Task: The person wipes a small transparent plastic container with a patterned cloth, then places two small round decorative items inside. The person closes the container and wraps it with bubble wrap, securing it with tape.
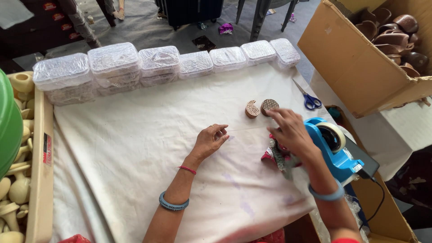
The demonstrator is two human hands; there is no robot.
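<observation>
— White cloth (148, 135) under both hands. What are they holding?

— I see a strip of clear tape (249, 128) pinched taut between left hand (209, 140) and right hand (290, 130); blue dispenser (335, 146) just right, two carved stamps (260, 108) just beyond, plastic boxes (157, 67) farthest.

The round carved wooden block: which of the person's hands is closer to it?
Right. The right hand reaches in just below the round carved block, its fingers almost at it. The left hand rests on the white cloth, well off to the block's left.
</observation>
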